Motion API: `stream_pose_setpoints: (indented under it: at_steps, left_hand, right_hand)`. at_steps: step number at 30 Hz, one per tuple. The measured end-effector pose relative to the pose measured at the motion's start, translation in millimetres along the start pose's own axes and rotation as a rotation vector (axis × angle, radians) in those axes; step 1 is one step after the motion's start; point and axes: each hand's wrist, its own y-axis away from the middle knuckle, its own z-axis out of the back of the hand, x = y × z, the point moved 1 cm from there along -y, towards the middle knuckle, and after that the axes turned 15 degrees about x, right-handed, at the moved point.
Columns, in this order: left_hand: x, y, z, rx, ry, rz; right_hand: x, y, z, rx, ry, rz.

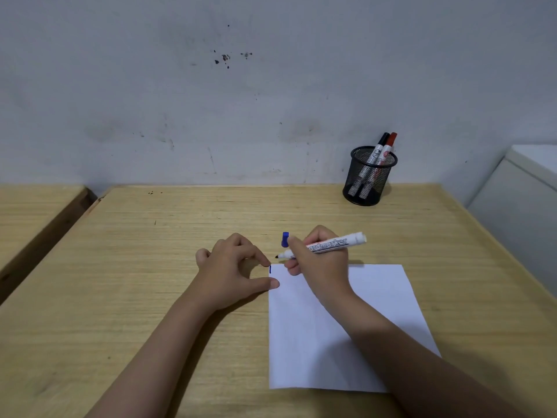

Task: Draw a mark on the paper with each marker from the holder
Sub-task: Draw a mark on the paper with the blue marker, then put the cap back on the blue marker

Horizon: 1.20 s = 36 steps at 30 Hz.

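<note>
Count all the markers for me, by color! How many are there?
Blue marker, uncapped in the right hand, its blue cap standing on the table: 1
Black-capped marker in the mesh holder: 1
Red-capped marker in the same holder: 1
Total: 3 markers

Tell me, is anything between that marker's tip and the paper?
Nothing visible. The right hand holds the uncapped marker with its tip just above the paper, at the top left corner. The left hand pins that edge, its fingers beside the path, not across it.
</note>
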Motion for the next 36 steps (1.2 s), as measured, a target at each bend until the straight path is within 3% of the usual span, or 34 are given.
stream_pose_setpoints:
  at_steps: [8,12,17,21,25,36]
  left_hand:
    - [-14.9,-12.9,5.2,0.158,0.101,-0.052]
    - [-30.9,-36.4,3.4,0.094,0.161,-0.116]
    - [-42.4,-52.2,0.9,0.009,0.118,-0.037]
    - [-54.6,-39.9,19.8,-0.086,0.684,-0.089]
    - [-76.1,-16.1,34.5,-0.01,1.119,-0.243]
    - [-122.8,29.8,30.9,0.073,1.244,-0.322]
  right_hand:
    - [7.1,-1.8,8.0,-0.234,-0.106,0.072]
    - [11.3,-1.4,12.4,-0.273,-0.145,0.117]
    - [29.9,-4.6,18.6,-0.294,-0.204,0.193]
    - [56.7,-0.3,31.7,-0.24,-0.231,0.296]
    - [79.8,18.0,37.7,-0.152,-0.22,0.368]
    - [106.1,62.0,35.7,-0.033,-0.091,0.443]
